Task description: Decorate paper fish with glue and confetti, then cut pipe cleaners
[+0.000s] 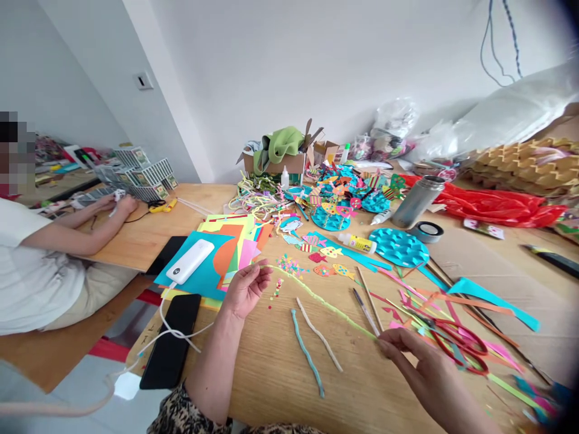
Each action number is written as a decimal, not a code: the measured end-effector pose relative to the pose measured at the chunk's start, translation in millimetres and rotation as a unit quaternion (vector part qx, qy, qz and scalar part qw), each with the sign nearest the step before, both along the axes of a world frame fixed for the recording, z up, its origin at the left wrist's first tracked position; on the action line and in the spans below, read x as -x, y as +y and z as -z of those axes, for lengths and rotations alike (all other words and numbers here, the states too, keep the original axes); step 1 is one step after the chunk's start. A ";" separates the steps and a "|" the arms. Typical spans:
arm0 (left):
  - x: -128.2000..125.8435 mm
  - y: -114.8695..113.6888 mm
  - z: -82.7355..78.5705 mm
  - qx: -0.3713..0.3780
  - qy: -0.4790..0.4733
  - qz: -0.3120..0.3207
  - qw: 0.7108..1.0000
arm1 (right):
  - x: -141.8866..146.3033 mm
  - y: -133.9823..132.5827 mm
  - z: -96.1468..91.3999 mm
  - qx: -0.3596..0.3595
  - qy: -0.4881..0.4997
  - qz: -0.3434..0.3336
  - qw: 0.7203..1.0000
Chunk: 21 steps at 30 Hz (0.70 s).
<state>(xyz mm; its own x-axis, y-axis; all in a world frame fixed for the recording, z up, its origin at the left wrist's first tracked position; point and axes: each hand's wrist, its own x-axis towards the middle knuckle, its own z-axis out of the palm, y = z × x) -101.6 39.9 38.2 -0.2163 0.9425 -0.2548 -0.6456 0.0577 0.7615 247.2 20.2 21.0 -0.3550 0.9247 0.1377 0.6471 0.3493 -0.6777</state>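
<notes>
A fuzzy yellow-green strand of yarn (316,295) stretches between my two hands, sagging slightly above the wooden table. My left hand (248,289) pinches its far end between thumb and fingers. The near end is gripped by thumb and forefinger of my right hand (418,364). Below the strand lie a light blue yarn piece (306,352) and a cream yarn piece (319,334), side by side on the tabletop. Paper confetti (291,265) is scattered just beyond the strand, near decorated paper fish (332,252).
Red-handled scissors (461,346) lie among paper strips to the right. Coloured paper sheets (203,241) carry a white power bank (193,261), with a black phone (170,340) nearby. A steel flask (418,201) stands at the back. Another person (58,259) works at the left.
</notes>
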 end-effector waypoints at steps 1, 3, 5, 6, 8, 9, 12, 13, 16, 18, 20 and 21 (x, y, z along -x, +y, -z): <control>0.0 0.1 0.3 -0.003 0.001 -0.002 1.000 | -1.7 0.6 1.3 -0.011 -0.006 0.000 1.000; -0.1 0.6 1.0 -0.010 0.006 -0.009 1.000 | -4.0 2.0 2.9 -0.038 -0.015 0.000 0.999; -0.8 1.5 1.9 -0.015 0.014 -0.019 1.000 | -4.3 3.6 2.1 -0.072 -0.018 0.000 0.997; -1.3 1.9 2.5 -0.017 0.020 -0.025 0.999 | -3.8 4.5 0.8 -0.091 -0.018 -0.003 0.996; -2.3 2.8 3.9 -0.019 0.032 -0.038 0.999 | -2.0 6.1 -3.8 -0.131 -0.014 -0.013 0.991; -2.8 3.2 4.8 -0.019 0.039 -0.045 0.998 | -0.9 6.7 -6.9 -0.149 -0.011 -0.019 0.989; -3.3 4.4 7.6 -0.014 0.056 -0.063 0.996 | 1.9 6.9 -17.6 -0.182 -0.006 -0.046 0.982; -3.1 5.0 8.5 -0.011 0.060 -0.069 0.996 | 2.5 6.5 -21.1 -0.185 -0.004 -0.057 0.981; -1.5 6.8 10.3 0.003 0.060 -0.084 0.995 | 3.2 4.9 -28.7 -0.170 0.013 -0.076 0.982; 0.0 7.8 10.8 0.014 0.055 -0.089 0.994 | 2.6 3.8 -30.1 -0.136 0.035 -0.080 0.987; 1.4 8.3 11.2 0.028 0.047 -0.091 0.994 | 1.1 2.4 -28.8 -0.083 0.054 -0.085 0.991; 1.8 8.4 11.4 0.035 0.044 -0.091 0.994 | 0.3 1.4 -27.8 -0.055 0.065 -0.088 0.993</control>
<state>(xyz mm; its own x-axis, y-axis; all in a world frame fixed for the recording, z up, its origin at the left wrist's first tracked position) -103.5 48.4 26.8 -0.4056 0.8663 -0.2917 -0.5819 0.0014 0.8132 246.9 21.6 48.8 -0.4821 0.8271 0.2889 0.4800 0.5251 -0.7028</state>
